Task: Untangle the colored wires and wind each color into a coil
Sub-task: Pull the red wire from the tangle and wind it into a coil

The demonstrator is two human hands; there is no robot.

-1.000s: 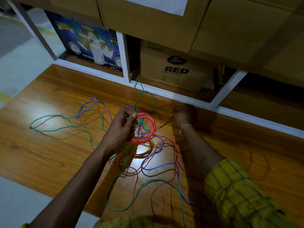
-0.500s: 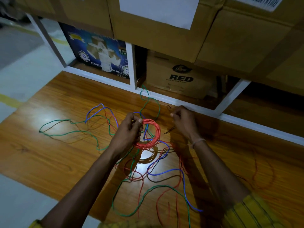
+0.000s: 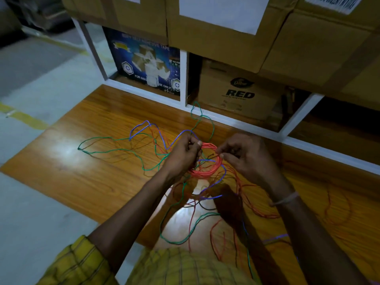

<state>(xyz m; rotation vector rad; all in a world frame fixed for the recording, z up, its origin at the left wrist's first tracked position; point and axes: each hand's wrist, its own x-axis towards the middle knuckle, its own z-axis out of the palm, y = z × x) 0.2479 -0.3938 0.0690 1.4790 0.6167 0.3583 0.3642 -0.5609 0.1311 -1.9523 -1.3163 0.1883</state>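
Note:
A partly wound red wire coil (image 3: 207, 171) hangs between both hands above the wooden board (image 3: 86, 175). My left hand (image 3: 182, 155) grips the coil's left side with thumb on top. My right hand (image 3: 244, 153) pinches the red wire at the coil's upper right edge. Loose green wire (image 3: 115, 151) sprawls to the left and loops toward me. Blue wire (image 3: 144, 128) arcs behind my left hand and crosses through the coil. More loose red wire (image 3: 246, 200) lies tangled under my right forearm.
A white shelf frame (image 3: 185, 79) stands just behind the board, holding a blue tape carton (image 3: 146, 62) and a brown carton marked RED (image 3: 238, 91). Large cardboard boxes (image 3: 222, 29) are stacked above. Grey floor (image 3: 37, 83) lies to the left.
My right hand has come from the back of the board over to the coil and now pinches the red wire there. My left hand has kept its hold on the coil.

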